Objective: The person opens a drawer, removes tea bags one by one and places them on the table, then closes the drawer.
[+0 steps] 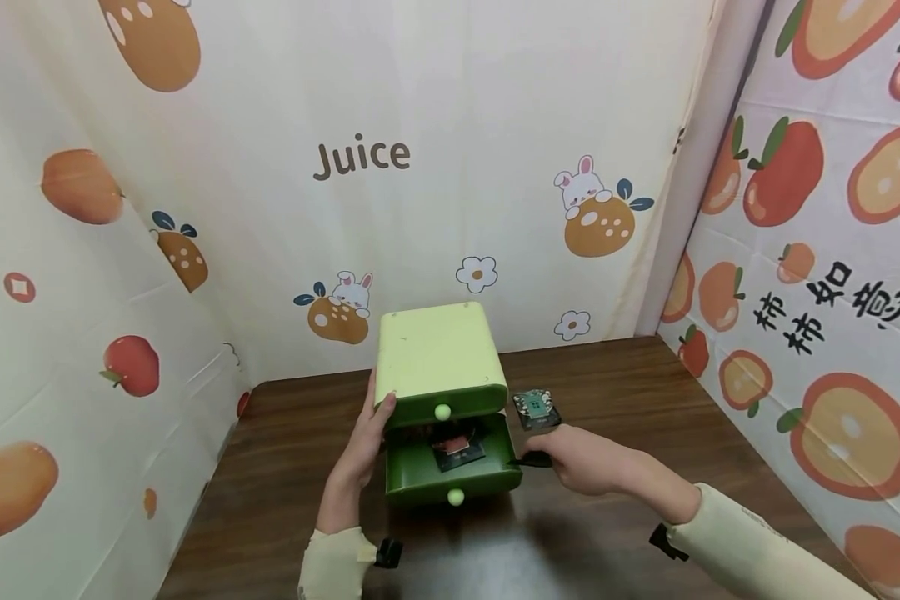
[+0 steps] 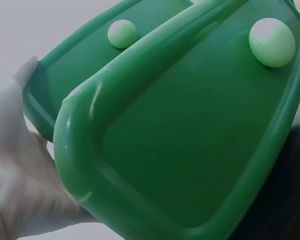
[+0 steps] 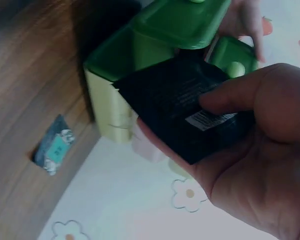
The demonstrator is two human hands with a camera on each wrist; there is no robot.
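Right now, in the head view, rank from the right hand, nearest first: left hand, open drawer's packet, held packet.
1. Held packet, in the right hand.
2. Open drawer's packet, to the hand's left.
3. Left hand, farther left, at the cabinet.

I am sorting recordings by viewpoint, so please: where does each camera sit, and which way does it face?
Head: on the head, facing forward and down at the drawer unit; left hand and right hand show.
Left wrist: worn there, facing green drawer fronts; part of the left hand shows.
Right wrist: worn there, facing the black packet; right hand shows, left hand partly beyond.
Head and right wrist share the teal-labelled packet.
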